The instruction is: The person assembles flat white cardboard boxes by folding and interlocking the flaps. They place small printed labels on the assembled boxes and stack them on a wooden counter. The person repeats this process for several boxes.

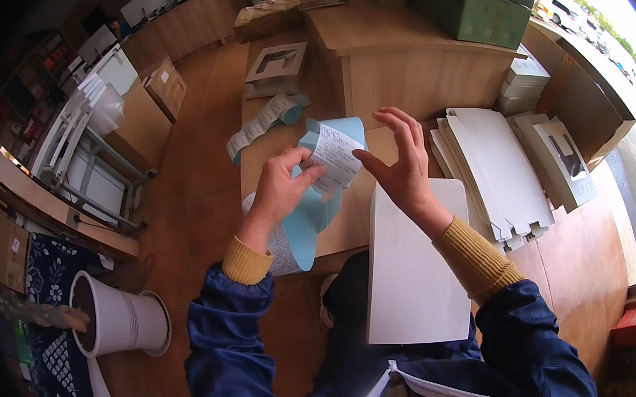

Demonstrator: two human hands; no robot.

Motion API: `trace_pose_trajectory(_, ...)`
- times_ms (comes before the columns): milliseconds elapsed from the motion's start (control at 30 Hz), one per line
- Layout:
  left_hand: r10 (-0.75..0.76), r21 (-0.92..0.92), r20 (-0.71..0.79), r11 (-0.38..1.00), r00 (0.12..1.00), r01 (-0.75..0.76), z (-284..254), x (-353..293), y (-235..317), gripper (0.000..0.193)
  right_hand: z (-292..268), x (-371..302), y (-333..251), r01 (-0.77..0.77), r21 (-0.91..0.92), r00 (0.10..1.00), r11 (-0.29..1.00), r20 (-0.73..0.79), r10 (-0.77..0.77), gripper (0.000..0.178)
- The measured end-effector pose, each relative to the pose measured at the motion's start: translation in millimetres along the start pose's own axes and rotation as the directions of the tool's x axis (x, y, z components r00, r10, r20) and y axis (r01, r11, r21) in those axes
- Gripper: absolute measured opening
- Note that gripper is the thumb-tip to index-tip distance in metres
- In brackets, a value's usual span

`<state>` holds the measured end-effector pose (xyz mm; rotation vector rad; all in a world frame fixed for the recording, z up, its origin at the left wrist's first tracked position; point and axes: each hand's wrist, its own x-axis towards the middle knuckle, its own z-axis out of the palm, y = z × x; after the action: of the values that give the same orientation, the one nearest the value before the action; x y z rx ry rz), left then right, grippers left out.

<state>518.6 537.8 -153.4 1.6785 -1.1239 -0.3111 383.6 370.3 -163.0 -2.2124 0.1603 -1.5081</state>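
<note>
My left hand [278, 186] pinches a strip of white printed labels [307, 230] on light blue backing, its thumb and fingers closed at the strip's edge. One label [337, 156] faces up between my hands, and the strip loops behind it and hangs below in curls. My right hand [409, 164] is raised beside that label with its fingers spread; the thumb tip lies at the label's right edge, and I cannot tell whether it touches. A flat white box [419, 273] rests on my lap, under my right forearm.
Another curled label strip [268, 125] lies on the wooden bench [252, 163], before a box with a cut-out window [276, 69]. Flat white boxes [497, 172] stand stacked at right. Green cartons [488, 6] sit on the wooden counter [429, 70]. A potted plant [125, 319] is at left.
</note>
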Motion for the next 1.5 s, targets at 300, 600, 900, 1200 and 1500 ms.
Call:
trace_pose_trajectory(300, 0.127, -0.184, 0.056, 0.976, 0.990, -0.114, 5.6, 3.0, -4.5, 0.020, 3.1, -11.7, 5.3, -0.098, 0.166, 0.904, 0.981, 0.426, 0.018, 0.032)
trace_pose_trajectory(600, 0.091, -0.223, 0.090, 0.972, 0.992, -0.069, 9.6, 7.9, -7.1, 0.008, 5.6, -9.5, 0.5, -0.098, 0.199, 0.915, 0.975, 0.403, 0.009, 0.023)
trace_pose_trajectory(900, 0.079, -0.294, 0.044, 0.954, 0.996, -0.062, 4.5, 11.8, -37.1, 0.024, -4.9, -4.2, 19.6, -0.576, 0.233, 0.738, 0.783, 0.560, 0.377, 0.026)
trace_pose_trajectory(1200, 0.487, 0.838, -0.335, 0.546, 0.807, 0.018, 14.0, 29.3, -57.9, 0.042, -39.7, -8.5, 33.9, -0.303, 0.101, 0.949, 0.948, -0.054, 0.309, 0.011)
trace_pose_trajectory(1500, -0.394, -0.650, 0.233, 0.617, 0.889, 0.444, 94.0, -35.8, 51.4, 0.032, -84.3, -38.5, 10.1, 0.546, -0.267, 0.837, 0.794, 0.139, -0.529, 0.027)
